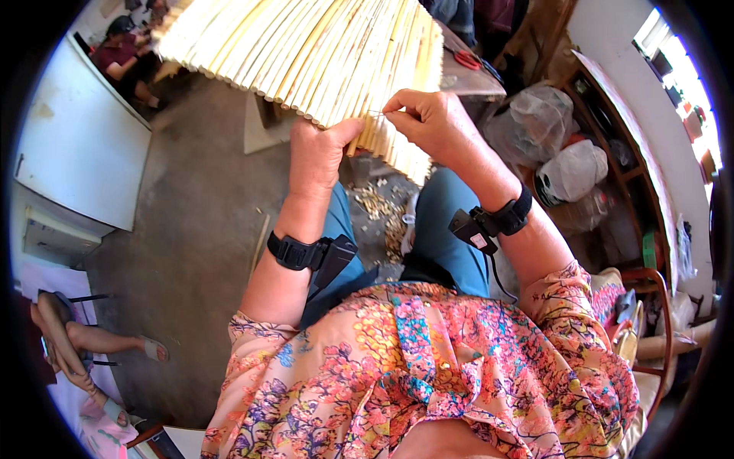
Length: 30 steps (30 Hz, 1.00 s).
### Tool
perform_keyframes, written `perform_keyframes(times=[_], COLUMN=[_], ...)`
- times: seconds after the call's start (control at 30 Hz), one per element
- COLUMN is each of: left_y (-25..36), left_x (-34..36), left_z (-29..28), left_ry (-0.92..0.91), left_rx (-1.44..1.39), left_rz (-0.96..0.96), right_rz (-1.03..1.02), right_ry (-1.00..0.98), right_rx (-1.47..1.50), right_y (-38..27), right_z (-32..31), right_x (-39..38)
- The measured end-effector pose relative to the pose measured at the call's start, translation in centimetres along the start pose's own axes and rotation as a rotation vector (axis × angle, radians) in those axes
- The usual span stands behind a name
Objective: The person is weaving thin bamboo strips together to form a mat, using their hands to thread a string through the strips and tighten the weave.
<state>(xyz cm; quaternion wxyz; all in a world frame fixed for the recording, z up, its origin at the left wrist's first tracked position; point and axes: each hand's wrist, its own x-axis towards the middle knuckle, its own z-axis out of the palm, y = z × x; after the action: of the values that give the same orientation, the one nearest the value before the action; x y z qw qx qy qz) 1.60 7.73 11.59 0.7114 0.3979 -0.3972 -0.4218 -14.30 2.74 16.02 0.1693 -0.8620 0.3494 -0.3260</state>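
Note:
A mat of pale yellow reed stalks (298, 57), laid side by side, stretches across the top of the head view, its cut ends facing me. My left hand (317, 149) is closed on its near edge, thumb on top and the fingers hidden beneath. Just to the right, my right hand (430, 122) pinches a thin thread-like strand (376, 115) between thumb and forefinger, close to the stalks' ends. Whether the strand is thread or wire is too small to tell. At the right the shorter stalks slant downward.
Red-handled scissors (465, 59) lie on a table behind the mat. Reed scraps (375, 203) litter the floor between my legs. Plastic bags (535, 122) stand by a wooden shelf (638, 183) at right. A white cabinet (84, 138) is at left; other people sit at far left and lower left.

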Motion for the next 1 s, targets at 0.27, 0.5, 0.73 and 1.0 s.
perform_keyframes(times=[0.27,0.5,0.73,1.0], left_y=[3.8,1.6,-1.3,0.8], left_x=[1.2,-1.7,-4.8,-7.2], left_z=[-0.7,1.0,2.4,2.0], left_ry=[0.079,-0.056,-0.313,-0.437], left_rx=[0.986,1.322,1.366,1.208], left_rz=[0.734,0.892,0.982,0.65], right_rz=[-0.083,-0.098,0.0,0.082], right_ry=[0.008,0.153,0.125,0.267], right_rx=[0.178,0.495,0.159,0.129], right_y=[1.2,3.0,7.0,7.7], right_z=[4.9,8.1,10.0,9.9], right_x=[2.3,-2.2,-9.7,-13.5])
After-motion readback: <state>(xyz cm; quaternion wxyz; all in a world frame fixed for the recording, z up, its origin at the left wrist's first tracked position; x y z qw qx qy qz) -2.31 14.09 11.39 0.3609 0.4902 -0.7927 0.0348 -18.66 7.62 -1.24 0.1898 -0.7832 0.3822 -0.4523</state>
